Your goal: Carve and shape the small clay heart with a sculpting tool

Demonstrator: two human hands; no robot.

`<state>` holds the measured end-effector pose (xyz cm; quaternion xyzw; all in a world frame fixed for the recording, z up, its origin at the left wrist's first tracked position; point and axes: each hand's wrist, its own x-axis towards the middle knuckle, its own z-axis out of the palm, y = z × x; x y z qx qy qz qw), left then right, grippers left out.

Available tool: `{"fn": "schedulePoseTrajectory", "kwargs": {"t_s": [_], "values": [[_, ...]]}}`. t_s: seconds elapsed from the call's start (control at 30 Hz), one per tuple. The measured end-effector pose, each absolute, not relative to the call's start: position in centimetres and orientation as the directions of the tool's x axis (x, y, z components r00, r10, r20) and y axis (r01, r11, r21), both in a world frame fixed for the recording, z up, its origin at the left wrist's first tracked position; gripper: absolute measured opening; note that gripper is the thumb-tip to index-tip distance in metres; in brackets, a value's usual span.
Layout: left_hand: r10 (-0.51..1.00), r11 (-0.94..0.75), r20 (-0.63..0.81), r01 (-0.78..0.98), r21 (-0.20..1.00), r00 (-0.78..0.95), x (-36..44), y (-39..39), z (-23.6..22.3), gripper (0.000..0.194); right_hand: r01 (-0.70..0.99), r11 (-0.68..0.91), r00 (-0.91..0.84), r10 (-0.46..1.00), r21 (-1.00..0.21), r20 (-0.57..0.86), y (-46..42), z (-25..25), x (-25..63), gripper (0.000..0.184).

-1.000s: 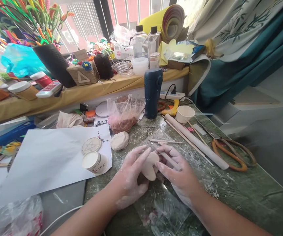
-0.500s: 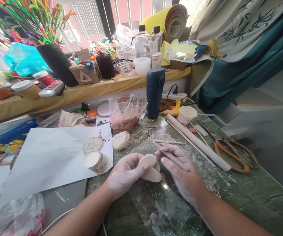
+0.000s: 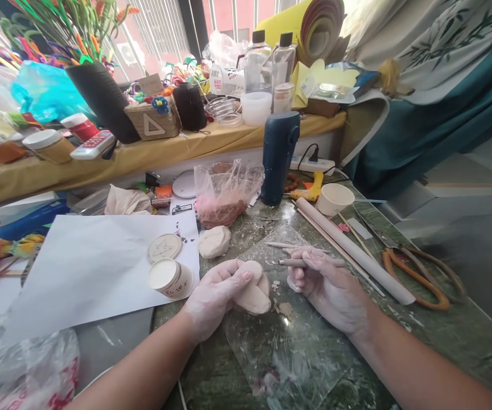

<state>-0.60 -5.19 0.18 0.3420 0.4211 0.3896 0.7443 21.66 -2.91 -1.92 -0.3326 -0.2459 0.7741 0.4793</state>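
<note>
Pale clay pieces [image 3: 253, 291], flat and rounded with one overlapping another, are held in my left hand [image 3: 214, 296], its thumb pressed on top. My right hand [image 3: 329, 287], dusted white, grips a thin grey stick-like tool [image 3: 291, 263] whose tip points left toward the clay without touching it. Beneath both hands lies a clear plastic sheet [image 3: 288, 353] smeared with white residue. Small clay crumbs [image 3: 283, 309] rest on it between the hands. A white clay lump [image 3: 214, 242] sits just beyond my left hand. Pale thin sticks [image 3: 275, 245] lie behind the right hand.
Left are white paper [image 3: 101, 267], a paper cup [image 3: 169, 279] and a star-marked disc [image 3: 164, 249]. Behind stand a bag of brown clay [image 3: 222, 210] and a blue flask [image 3: 279, 159]. Rightward lie a long pale roller [image 3: 357, 250], orange-handled scissors [image 3: 414, 279] and a glue gun [image 3: 312, 188].
My right hand has moved right, away from the clay, and its tool has turned nearly level. The clay has shifted slightly left in my left hand, and crumbs now show beside it.
</note>
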Motion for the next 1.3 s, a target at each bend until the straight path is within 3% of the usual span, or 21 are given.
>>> {"fn": "schedulePoseTrajectory", "kwargs": {"t_s": [0.2,0.3,0.43,1.3], "values": [[0.857,0.488,-0.365,-0.351,0.799,0.363,-0.7,-5.0,0.6,0.037,-0.620,-0.516,-0.422,0.854,-0.591,-0.304,-3.2,-2.0,21.1,0.019],[0.802,0.556,-0.382,-0.338,0.760,0.460,-0.2,-5.3,0.7,0.036,-0.633,-0.537,-0.436,0.843,-0.558,-0.316,-3.5,-2.1,20.7,0.020],[0.745,0.618,-0.387,-0.344,0.707,0.544,0.3,-5.6,0.3,0.037,-0.622,-0.547,-0.432,0.837,-0.561,-0.337,-3.5,-2.1,20.5,0.022],[0.719,0.646,-0.354,-0.387,0.658,0.599,0.1,-5.5,-0.5,0.031,-0.580,-0.596,-0.444,0.803,-0.555,-0.398,-3.4,-2.4,20.7,0.026]]}}
